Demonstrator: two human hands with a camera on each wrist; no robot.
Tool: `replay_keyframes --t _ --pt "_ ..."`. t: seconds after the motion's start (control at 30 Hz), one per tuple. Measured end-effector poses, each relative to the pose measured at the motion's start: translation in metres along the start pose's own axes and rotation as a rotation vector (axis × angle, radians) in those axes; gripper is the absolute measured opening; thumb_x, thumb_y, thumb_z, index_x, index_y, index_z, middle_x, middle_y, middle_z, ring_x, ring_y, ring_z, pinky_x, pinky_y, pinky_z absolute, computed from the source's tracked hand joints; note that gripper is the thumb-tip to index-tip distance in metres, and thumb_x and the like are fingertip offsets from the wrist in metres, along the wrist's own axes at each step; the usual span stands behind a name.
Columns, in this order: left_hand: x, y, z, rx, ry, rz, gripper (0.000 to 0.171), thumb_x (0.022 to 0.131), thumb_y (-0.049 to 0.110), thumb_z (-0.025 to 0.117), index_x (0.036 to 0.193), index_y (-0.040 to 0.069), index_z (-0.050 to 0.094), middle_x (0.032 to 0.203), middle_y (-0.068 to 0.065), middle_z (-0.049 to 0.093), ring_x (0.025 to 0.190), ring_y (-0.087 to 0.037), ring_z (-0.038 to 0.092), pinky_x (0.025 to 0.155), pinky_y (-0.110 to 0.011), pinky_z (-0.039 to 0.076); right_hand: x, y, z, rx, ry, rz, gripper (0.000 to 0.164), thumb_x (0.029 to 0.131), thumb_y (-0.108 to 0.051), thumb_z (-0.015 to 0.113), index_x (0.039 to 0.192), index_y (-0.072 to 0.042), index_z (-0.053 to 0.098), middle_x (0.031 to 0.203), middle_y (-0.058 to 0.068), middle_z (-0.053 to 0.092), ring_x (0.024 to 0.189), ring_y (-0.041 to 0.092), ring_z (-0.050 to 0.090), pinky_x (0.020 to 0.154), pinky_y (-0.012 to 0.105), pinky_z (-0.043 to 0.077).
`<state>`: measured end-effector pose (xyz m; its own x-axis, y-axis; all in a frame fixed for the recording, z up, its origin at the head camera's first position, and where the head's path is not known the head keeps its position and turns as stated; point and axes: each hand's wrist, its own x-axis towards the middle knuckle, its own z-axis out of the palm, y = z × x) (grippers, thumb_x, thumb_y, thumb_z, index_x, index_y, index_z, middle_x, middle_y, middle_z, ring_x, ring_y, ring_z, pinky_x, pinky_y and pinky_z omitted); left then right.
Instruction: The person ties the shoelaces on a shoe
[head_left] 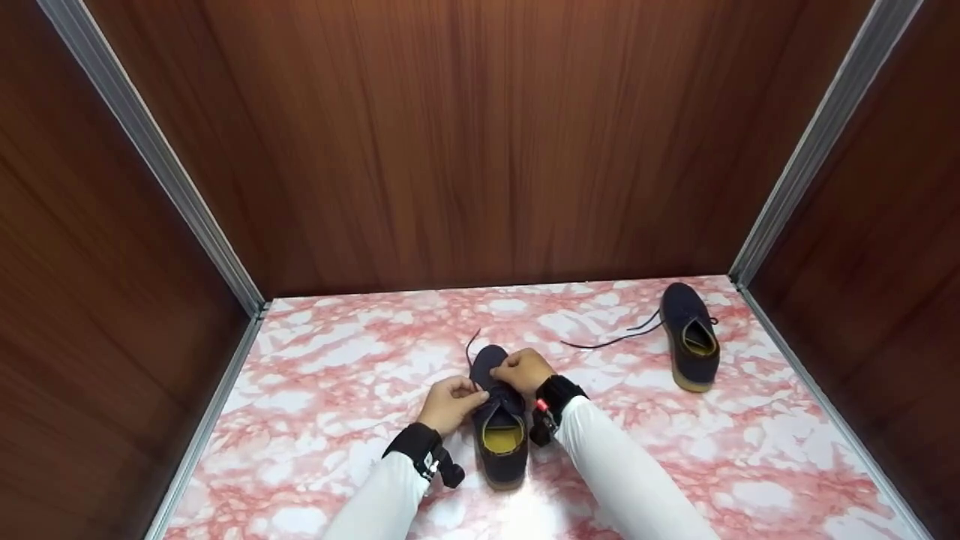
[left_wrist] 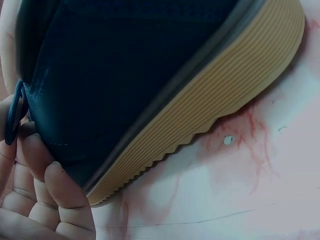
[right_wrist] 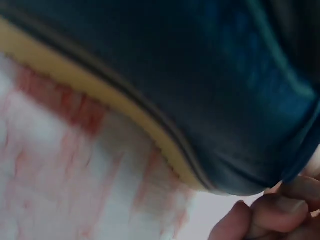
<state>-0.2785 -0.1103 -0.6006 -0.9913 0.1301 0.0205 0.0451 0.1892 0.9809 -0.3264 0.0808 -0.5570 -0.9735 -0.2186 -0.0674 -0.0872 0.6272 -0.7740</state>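
Note:
A dark navy lace-up shoe [head_left: 504,466] with a yellow lining stands on the tabletop, toe pointing away. On its left side my left hand [head_left: 448,405] pinches a loop of blue shoelace [left_wrist: 14,117] between thumb and fingers, close to the lacing. My right hand [head_left: 525,370] is over the front of the shoe from the right, its fingers curled and pinching a blue lace strand [right_wrist: 302,155]; its fingertips [right_wrist: 285,210] are partly cut off in the right wrist view. Ribbed tan sole [left_wrist: 200,105] fills the left wrist view. One loose lace end [head_left: 471,345] trails beyond the toe.
A matching navy shoe [head_left: 682,300] stands at the far right, its long lace [head_left: 600,346] stretched leftward over the red-and-white marbled tabletop [head_left: 337,450]. Brown wood-grain panels [head_left: 480,150] with grey metal corner posts [head_left: 161,165] enclose the back and both sides.

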Motion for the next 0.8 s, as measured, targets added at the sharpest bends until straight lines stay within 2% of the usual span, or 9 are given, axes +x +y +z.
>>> replay_keyframes --t 0.13,0.3,0.37,0.47,0.57,0.63,0.8 --pt "0.001 0.0 0.0 0.019 0.003 0.01 0.021 0.091 0.009 0.079 0.093 -0.008 0.067 0.08 0.002 0.072 0.069 -0.003 0.06 0.063 -0.018 0.049 0.002 -0.003 -0.004 0.056 0.071 -0.016 0.027 0.096 -0.023 0.072 0.077 -0.004 0.076 0.067 -0.011 0.059 0.069 0.008 0.051 0.068 0.021 0.041" --pt "-0.001 0.003 0.0 0.033 0.008 0.009 0.022 0.09 0.011 0.08 0.094 -0.008 0.069 0.08 0.0 0.072 0.069 -0.003 0.059 0.064 -0.018 0.049 0.005 -0.005 -0.015 0.186 0.11 -0.006 0.03 0.101 -0.023 0.067 0.078 -0.004 0.068 0.063 -0.007 0.052 0.055 0.007 0.047 0.055 0.021 0.04" --pt "-0.002 0.004 0.0 0.028 0.007 0.007 0.022 0.09 0.01 0.079 0.095 -0.008 0.069 0.079 0.001 0.071 0.069 -0.003 0.059 0.063 -0.018 0.049 0.005 -0.006 -0.022 0.277 0.104 0.014 0.031 0.104 -0.023 0.063 0.08 -0.003 0.063 0.067 0.0 0.059 0.049 0.007 0.047 0.049 0.02 0.042" --pt "-0.002 0.003 0.0 0.025 0.004 -0.003 0.022 0.09 0.011 0.079 0.095 -0.008 0.069 0.076 0.006 0.068 0.067 -0.003 0.057 0.061 -0.017 0.047 0.005 -0.008 -0.032 0.409 0.094 0.055 0.028 0.109 -0.024 0.056 0.088 -0.004 0.057 0.083 0.014 0.074 0.046 0.007 0.051 0.048 0.02 0.048" --pt "-0.002 0.003 0.0 0.019 0.004 -0.007 0.022 0.091 0.01 0.079 0.095 -0.008 0.068 0.074 0.008 0.065 0.064 -0.003 0.055 0.059 -0.017 0.044 0.003 -0.01 -0.043 0.497 0.081 0.072 0.025 0.112 -0.026 0.048 0.1 -0.005 0.053 0.092 0.022 0.078 0.046 0.007 0.057 0.048 0.023 0.052" --pt "-0.002 0.003 0.001 0.019 0.005 -0.003 0.022 0.091 0.01 0.079 0.095 -0.009 0.068 0.073 0.009 0.064 0.063 -0.003 0.054 0.058 -0.017 0.044 0.002 -0.011 -0.05 0.517 0.08 0.066 0.026 0.113 -0.028 0.043 0.105 -0.005 0.05 0.088 0.02 0.079 0.047 0.008 0.061 0.048 0.025 0.054" --pt "-0.003 0.006 0.001 0.007 0.003 0.002 0.023 0.091 0.01 0.078 0.096 -0.009 0.068 0.074 0.008 0.065 0.064 -0.003 0.054 0.058 -0.017 0.044 -0.001 -0.009 -0.067 0.558 0.089 0.026 0.027 0.115 -0.028 0.038 0.099 -0.008 0.045 0.071 0.009 0.075 0.049 0.009 0.066 0.052 0.028 0.059"
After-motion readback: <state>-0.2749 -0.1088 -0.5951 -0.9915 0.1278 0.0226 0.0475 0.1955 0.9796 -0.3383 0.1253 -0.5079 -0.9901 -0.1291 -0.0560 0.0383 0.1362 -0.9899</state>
